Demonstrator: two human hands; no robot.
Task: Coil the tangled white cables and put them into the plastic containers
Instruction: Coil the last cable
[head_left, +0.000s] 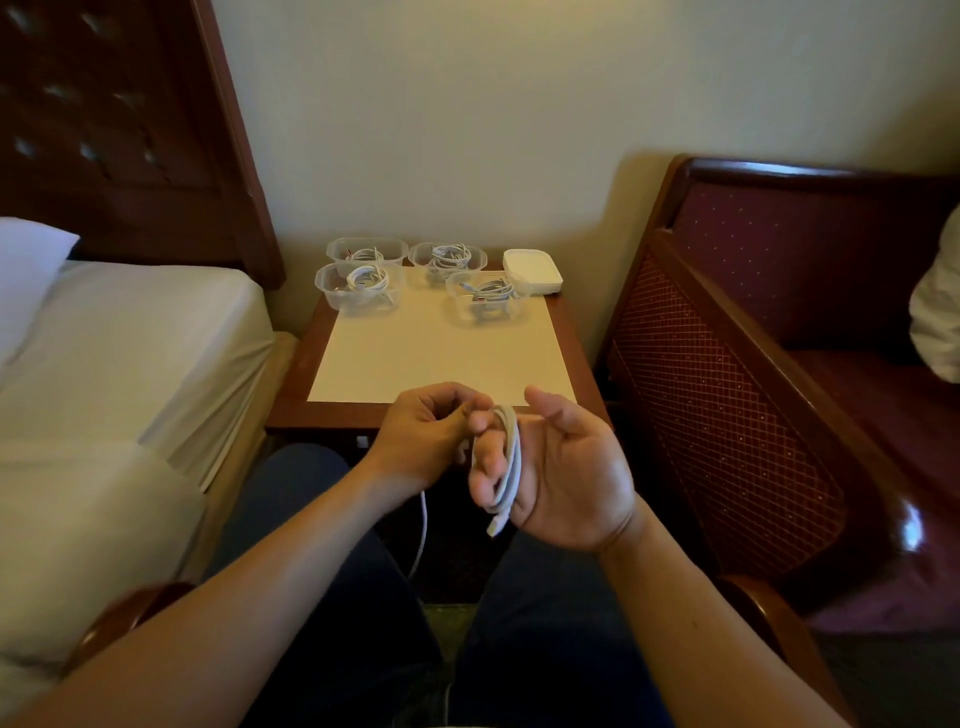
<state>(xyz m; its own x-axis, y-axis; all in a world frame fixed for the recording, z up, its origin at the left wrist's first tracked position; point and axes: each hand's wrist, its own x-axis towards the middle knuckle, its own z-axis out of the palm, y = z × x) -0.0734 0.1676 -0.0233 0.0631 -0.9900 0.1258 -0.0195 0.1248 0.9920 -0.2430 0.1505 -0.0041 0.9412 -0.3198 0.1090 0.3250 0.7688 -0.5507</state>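
Here the person winds the white cable (511, 457) round the loosely curled fingers of the right hand (561, 473) while the left hand (423, 439) pinches the free run just beside it, and each turn wants laying flat against the previous one, lightly taut.

Dim, warm light, brightest on the wall (467, 104) behind the table.

Around the table (566, 332), the paper sheet (431, 353) catches most light; the armchair (779, 364) to its right casts a soft wall shadow, with glare nearer us. Edges bow; details look soft.
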